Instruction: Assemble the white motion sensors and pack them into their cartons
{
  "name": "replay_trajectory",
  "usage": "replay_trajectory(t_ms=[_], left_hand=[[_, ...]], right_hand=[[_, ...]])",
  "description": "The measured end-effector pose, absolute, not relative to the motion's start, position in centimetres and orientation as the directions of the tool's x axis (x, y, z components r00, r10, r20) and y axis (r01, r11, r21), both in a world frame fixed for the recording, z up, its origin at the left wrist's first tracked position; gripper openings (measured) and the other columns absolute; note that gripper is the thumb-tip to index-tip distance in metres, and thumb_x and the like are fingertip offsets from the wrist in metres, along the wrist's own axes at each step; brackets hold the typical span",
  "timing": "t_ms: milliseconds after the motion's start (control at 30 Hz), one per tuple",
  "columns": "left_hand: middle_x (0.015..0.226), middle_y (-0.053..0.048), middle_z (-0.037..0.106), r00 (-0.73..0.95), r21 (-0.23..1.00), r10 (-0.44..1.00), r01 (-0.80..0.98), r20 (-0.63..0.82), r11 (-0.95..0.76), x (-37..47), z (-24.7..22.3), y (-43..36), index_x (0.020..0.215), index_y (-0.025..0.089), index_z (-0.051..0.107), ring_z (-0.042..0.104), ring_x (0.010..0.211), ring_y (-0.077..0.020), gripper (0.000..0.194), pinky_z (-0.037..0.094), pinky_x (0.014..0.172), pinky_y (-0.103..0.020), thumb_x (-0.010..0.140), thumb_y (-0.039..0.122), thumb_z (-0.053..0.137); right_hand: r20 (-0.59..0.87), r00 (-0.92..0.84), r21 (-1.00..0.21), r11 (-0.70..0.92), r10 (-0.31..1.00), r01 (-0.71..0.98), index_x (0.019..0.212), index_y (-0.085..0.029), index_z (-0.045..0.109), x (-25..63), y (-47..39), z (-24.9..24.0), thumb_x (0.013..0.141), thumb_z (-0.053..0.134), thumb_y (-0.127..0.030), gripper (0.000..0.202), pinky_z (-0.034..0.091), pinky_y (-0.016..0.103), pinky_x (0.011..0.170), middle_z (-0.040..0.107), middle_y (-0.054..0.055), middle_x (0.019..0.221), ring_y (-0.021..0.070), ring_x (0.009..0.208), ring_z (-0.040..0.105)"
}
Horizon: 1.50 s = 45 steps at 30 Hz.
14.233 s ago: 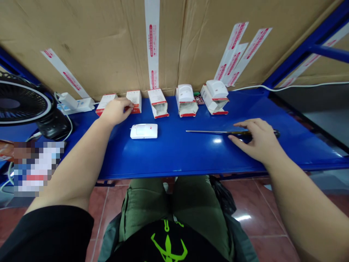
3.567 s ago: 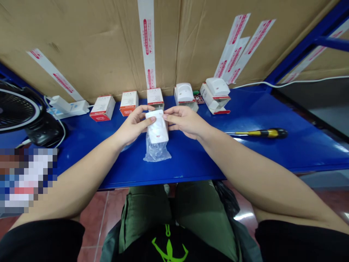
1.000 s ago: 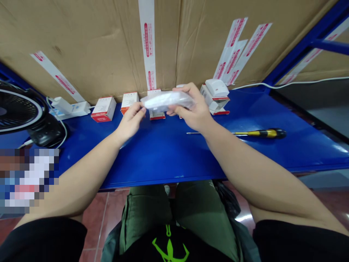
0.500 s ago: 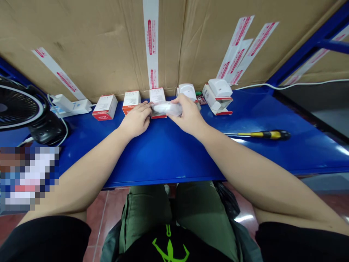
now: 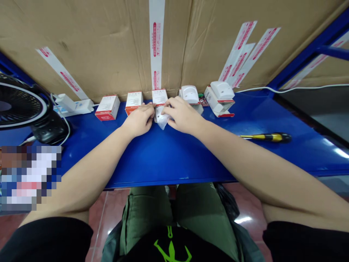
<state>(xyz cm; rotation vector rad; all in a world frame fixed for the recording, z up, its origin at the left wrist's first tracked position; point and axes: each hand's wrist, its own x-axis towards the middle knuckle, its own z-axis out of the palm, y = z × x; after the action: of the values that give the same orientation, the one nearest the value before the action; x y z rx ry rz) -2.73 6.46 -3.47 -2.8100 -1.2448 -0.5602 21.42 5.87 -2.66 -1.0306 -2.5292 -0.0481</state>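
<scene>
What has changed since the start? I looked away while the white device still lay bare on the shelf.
The white device is no longer bare on the shelf: it now sits in a clear bag, and the left hand and right hand press it into the middle box. The right hand let go of the screwdriver. The other boxes and the fan stayed put.

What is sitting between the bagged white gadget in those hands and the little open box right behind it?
Nothing visible. Both the left hand and the right hand press the bagged white gadget against the mouth of the open box. The neighbouring boxes stand to the side, and the screwdriver lies far right.
</scene>
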Motion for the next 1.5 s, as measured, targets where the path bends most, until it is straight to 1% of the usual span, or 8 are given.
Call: replay_trajectory(t_ms=[200, 367, 500, 700, 1033, 1167, 1333, 1500], left_hand=[[0.139, -0.018, 0.076, 0.618, 0.128, 0.711, 0.718, 0.335, -0.684, -2.9, -3.6, 6.5, 0.107, 0.019, 0.063, 0.067, 0.148, -0.0335, 0.026, 0.049, 0.135, -0.060, 0.090, 0.001, 0.057], [0.144, -0.020, 0.073, 0.613, 0.110, 0.729, 0.737, 0.305, -0.666, -2.8, -3.8, 6.5, 0.119, 0.017, 0.061, 0.069, 0.144, -0.0335, 0.031, 0.047, 0.136, -0.060, 0.092, 0.004, 0.056], [0.146, -0.021, 0.073, 0.633, 0.097, 0.717, 0.726, 0.290, -0.680, -2.8, -3.7, 6.5, 0.123, 0.016, 0.063, 0.064, 0.152, -0.0338, 0.033, 0.050, 0.135, -0.056, 0.093, 0.005, 0.055], [0.162, -0.023, 0.063, 0.608, 0.105, 0.743, 0.750, 0.280, -0.654, -2.8, -3.7, 6.2, 0.132, 0.013, 0.065, 0.059, 0.157, -0.0350, 0.036, 0.054, 0.132, -0.055, 0.097, 0.010, 0.057], [0.171, -0.021, 0.055, 0.630, 0.075, 0.717, 0.733, 0.299, -0.676, -3.0, -4.3, 6.5, 0.150, 0.013, 0.066, 0.058, 0.157, -0.0380, 0.050, 0.051, 0.132, -0.063, 0.101, 0.012, 0.056], [0.172, -0.023, 0.052, 0.633, 0.069, 0.716, 0.733, 0.292, -0.676, -2.8, -4.5, 6.5, 0.158, 0.010, 0.062, 0.057, 0.157, -0.0395, 0.054, 0.049, 0.134, -0.062, 0.104, 0.015, 0.054], [0.174, -0.025, 0.049, 0.627, 0.080, 0.726, 0.739, 0.282, -0.669, -2.6, -4.8, 6.4, 0.161, 0.007, 0.058, 0.056, 0.158, -0.0411, 0.057, 0.045, 0.137, -0.059, 0.107, 0.024, 0.059], [0.170, -0.024, 0.053, 0.608, 0.100, 0.733, 0.745, 0.306, -0.660, -2.5, -5.1, 6.8, 0.159, 0.007, 0.060, 0.058, 0.156, -0.0391, 0.053, 0.046, 0.137, -0.058, 0.110, 0.025, 0.055]], right_hand=[[0.197, -0.618, 0.011, 0.628, 0.761, 0.778, 0.142, -0.008, 0.064, 19.6, 8.2, -0.6, 0.090, 0.074, -0.025, 0.056, 0.048, 0.050, 0.110, 0.073, 0.024, 0.139, 0.0409, 0.128, 0.065], [0.211, -0.553, 0.072, 0.551, 0.806, 0.831, 0.143, -0.005, 0.064, 17.4, 9.6, -0.8, 0.099, 0.054, -0.009, 0.045, 0.043, 0.047, 0.111, 0.073, 0.026, 0.140, 0.0379, 0.131, 0.067], [0.261, -0.505, 0.029, 0.516, 0.823, 0.856, 0.144, -0.004, 0.065, 16.3, 10.2, -1.2, 0.102, 0.037, 0.001, 0.050, 0.044, 0.045, 0.111, 0.071, 0.028, 0.142, 0.0362, 0.137, 0.064], [0.191, -0.567, -0.065, 0.586, 0.802, 0.808, 0.122, -0.011, 0.079, 18.2, 10.5, -0.6, 0.096, 0.066, -0.015, 0.029, 0.052, 0.043, 0.103, 0.075, 0.018, 0.126, 0.0314, 0.115, 0.070], [0.192, -0.711, -0.183, 0.736, 0.677, 0.652, 0.142, -0.016, 0.076, 21.4, 9.4, -3.0, 0.097, 0.071, -0.025, 0.047, 0.045, 0.061, 0.131, 0.052, 0.020, 0.172, 0.0410, 0.159, 0.052], [0.201, -0.689, -0.228, 0.717, 0.697, 0.659, 0.149, -0.013, 0.064, 21.7, 9.8, -2.7, 0.082, 0.072, -0.006, 0.068, 0.055, 0.053, 0.123, 0.065, 0.020, 0.156, 0.0359, 0.145, 0.064], [0.276, -0.629, -0.228, 0.685, 0.727, 0.692, 0.128, -0.016, 0.067, 21.5, 9.3, -2.7, 0.077, 0.073, -0.002, 0.054, 0.060, 0.047, 0.111, 0.062, 0.016, 0.145, 0.0306, 0.122, 0.069], [0.331, -0.569, -0.218, 0.648, 0.753, 0.730, 0.114, -0.016, 0.070, 21.5, 8.7, -2.5, 0.077, 0.078, -0.006, 0.040, 0.056, 0.052, 0.114, 0.062, 0.016, 0.134, 0.0350, 0.128, 0.063]])
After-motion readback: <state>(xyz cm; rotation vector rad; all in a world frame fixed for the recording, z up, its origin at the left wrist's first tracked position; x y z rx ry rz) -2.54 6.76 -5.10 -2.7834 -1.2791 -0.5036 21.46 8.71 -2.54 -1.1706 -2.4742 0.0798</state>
